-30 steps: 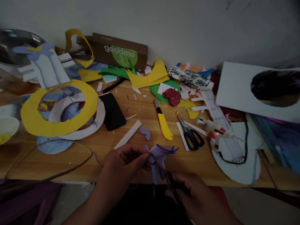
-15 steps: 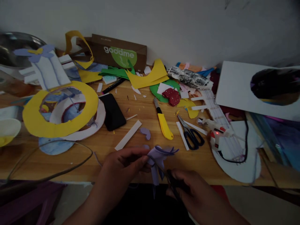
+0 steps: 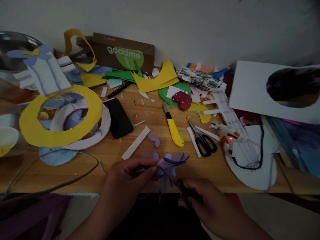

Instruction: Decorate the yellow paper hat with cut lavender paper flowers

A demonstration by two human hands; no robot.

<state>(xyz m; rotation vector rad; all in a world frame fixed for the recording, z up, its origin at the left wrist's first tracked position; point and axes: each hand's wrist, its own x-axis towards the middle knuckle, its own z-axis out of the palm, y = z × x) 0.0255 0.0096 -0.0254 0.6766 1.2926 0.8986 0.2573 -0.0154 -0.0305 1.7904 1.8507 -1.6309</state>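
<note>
A folded piece of purple paper is pinched between the thumb and fingers of my left hand, just over the table's front edge. My right hand is wrapped round the dark handles of a pair of scissors. Their blades run up and left to the purple paper; how far the blades are apart is hard to see. Small purple cut-outs lie on the wood behind my left hand, beside a white strip.
A yellow utility knife, a second pair of scissors and a glue gun with a red light lie beyond my hands. A phone and a yellow ring are leftward. A brown box stands against the wall.
The view has shifted slightly. The purple paper has turned a little in my left hand, and its upper folds look more spread. Both hands keep their hold.
</note>
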